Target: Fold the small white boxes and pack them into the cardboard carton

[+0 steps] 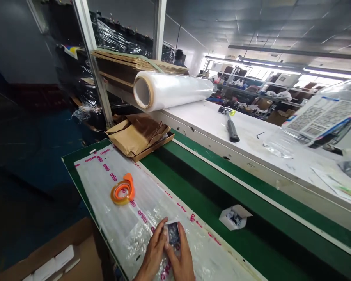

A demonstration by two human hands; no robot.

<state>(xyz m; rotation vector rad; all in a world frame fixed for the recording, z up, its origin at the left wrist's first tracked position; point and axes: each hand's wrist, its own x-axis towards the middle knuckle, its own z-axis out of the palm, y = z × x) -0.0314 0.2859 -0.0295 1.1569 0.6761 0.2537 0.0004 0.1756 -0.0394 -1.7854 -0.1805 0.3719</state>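
At the bottom centre my left hand point(154, 251) and my right hand point(181, 259) together pinch a small flat packet point(173, 233) with a white border and a dark picture. They hold it just above a pile of clear plastic bags point(125, 210) printed with pink lettering, lying on the green work surface point(73, 164). An orange tape dispenser with a roll of tape point(123, 190) rests on the bags, up and left of my hands. A small open white box point(235, 217) sits on the dark conveyor belt point(199, 195) to the right.
A big roll of clear stretch film point(171, 90) and a black-handled tool point(231, 127) lie on the white bench point(251, 144) beyond the belt. A brown cardboard tray with paper point(139, 136) sits at the far left. A cardboard carton point(61, 257) stands low left. Clear bags with labels point(318, 119) hang at right.
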